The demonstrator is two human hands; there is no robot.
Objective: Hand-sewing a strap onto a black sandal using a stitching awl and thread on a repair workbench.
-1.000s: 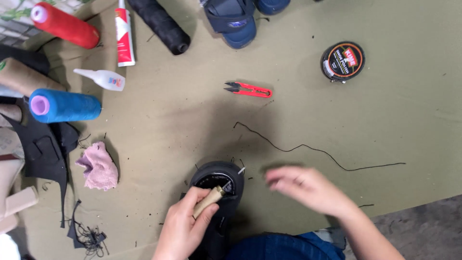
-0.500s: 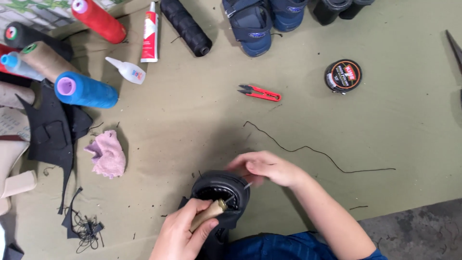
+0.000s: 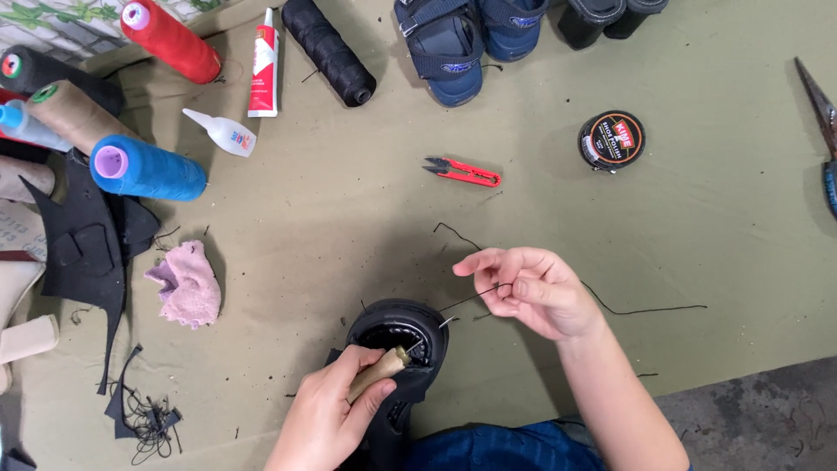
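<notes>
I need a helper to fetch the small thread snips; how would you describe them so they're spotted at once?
On the olive cloth, look between the navy sandals at the top and the black shoe near the hands. The thread snips lie there alone: small, red-handled, dark-bladed, unlike the large scissors at the right edge.

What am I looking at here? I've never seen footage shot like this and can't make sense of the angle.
The camera sits on a person's head, looking down at their own two hands over an olive cloth. The left hand grips a wooden-handled awl at a black shoe. The right hand pinches a black thread. Around lie thread spools, including a blue spool, red snips, a round tin, a glue tube and a pink rag.
</notes>
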